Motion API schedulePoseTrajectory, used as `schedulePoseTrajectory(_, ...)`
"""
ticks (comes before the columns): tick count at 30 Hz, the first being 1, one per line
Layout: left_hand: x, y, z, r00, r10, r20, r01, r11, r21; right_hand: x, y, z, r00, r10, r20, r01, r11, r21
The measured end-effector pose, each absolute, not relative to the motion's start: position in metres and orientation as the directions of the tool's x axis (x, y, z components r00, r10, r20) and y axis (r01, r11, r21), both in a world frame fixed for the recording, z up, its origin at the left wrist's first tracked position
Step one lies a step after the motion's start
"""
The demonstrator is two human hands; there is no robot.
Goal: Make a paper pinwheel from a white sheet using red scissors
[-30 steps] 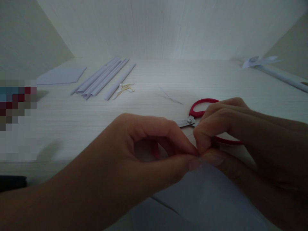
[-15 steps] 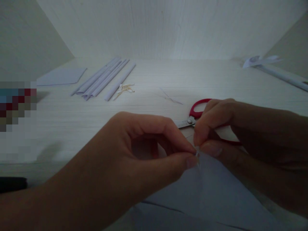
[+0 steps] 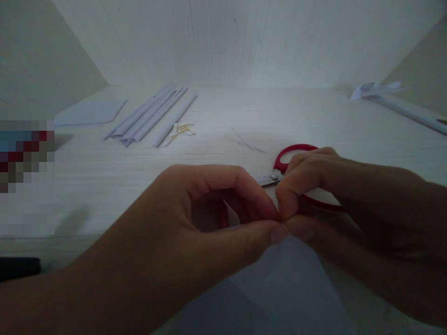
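Observation:
My left hand point(image 3: 209, 218) is closed in a pinch, thumb against forefinger, at the top corner of a white sheet of paper point(image 3: 293, 284). Right beside it, my right hand point(image 3: 314, 200) pinches the same corner, the fingertips of both hands touching. The sheet spreads out downward below them toward the bottom of the view. Whatever small part lies between the fingertips is hidden. Behind my right hand lie red-handled scissors point(image 3: 275, 177), their handles partly covered by my fingers.
Several rolled paper tubes point(image 3: 150, 114) lie at the back left, with cotton swabs point(image 3: 179, 131) beside them. Flat paper point(image 3: 92, 111) is farther left. Thin scraps point(image 3: 247, 143) lie mid-table. Another paper roll point(image 3: 408, 109) rests at the right. A black object point(image 3: 19, 268) shows at the left edge.
My right hand has shifted slightly left and its fingertips have closed up against the left ones. The small pale bit seen between them is now hidden. The sheet's lower part has changed shape.

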State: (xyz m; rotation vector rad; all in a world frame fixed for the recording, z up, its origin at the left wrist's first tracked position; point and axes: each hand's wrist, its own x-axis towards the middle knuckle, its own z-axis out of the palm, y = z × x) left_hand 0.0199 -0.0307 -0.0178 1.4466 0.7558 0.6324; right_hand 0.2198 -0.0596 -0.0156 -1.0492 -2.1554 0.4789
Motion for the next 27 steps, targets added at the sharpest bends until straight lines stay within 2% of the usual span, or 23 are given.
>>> schedulePoseTrajectory(4,0.021,-0.033,-0.017,0.632,0.773,-0.060,0.040,0.045,0.998,0.219,-0.061,-0.016,-0.424,0.810,0.405,0.526,0.584,-0.618)
schedulePoseTrajectory(12,0.019,-0.032,-0.018,0.604,0.794,-0.067,0.145,-0.026,0.989,0.218,-0.059,-0.015,-0.425,0.805,0.415,0.476,0.589,-0.653)
schedulePoseTrajectory(16,0.020,-0.031,-0.015,0.579,0.807,-0.117,0.190,0.006,0.982,0.217,-0.059,-0.009,-0.417,0.809,0.414,0.485,0.584,-0.651)
schedulePoseTrajectory(21,0.020,-0.033,-0.016,0.553,0.831,-0.065,0.095,0.014,0.995,0.214,-0.059,-0.005,-0.364,0.874,0.322,0.548,0.480,-0.685)
schedulePoseTrajectory(24,0.021,-0.032,-0.015,0.530,0.847,-0.051,0.058,0.023,0.998,0.214,-0.059,-0.009,-0.265,0.901,0.343,0.558,0.434,-0.707)
schedulePoseTrajectory(27,0.021,-0.029,-0.014,0.507,0.861,-0.052,0.033,0.041,0.999,0.219,-0.057,-0.012,-0.197,0.903,0.381,0.665,0.409,-0.625)
